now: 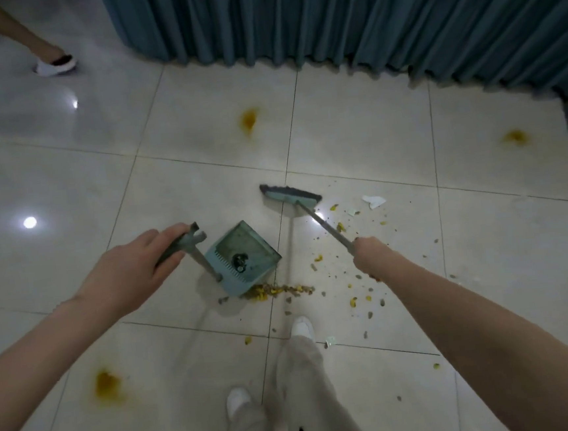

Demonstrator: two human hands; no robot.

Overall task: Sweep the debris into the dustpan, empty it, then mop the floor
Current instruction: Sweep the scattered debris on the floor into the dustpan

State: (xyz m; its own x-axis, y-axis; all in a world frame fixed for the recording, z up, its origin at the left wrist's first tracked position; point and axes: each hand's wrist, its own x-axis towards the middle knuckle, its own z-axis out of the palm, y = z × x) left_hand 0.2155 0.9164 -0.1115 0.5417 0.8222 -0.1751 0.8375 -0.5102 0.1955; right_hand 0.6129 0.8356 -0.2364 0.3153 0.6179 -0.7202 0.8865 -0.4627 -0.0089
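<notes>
My left hand grips the top handle of a pale teal dustpan, which rests tilted on the tiled floor with a dark clump inside. My right hand holds the grey pole of a broom; its teal head sits on the floor beyond the pan, to its upper right. A ridge of yellow and brown debris lies at the pan's near lip. More crumbs are scattered to the right, around my right hand. White scraps of paper lie farther right.
Yellow-brown stains mark the floor at the back, far right and near left. A teal curtain hangs along the back. Another person's foot stands at top left. My own feet are below the debris.
</notes>
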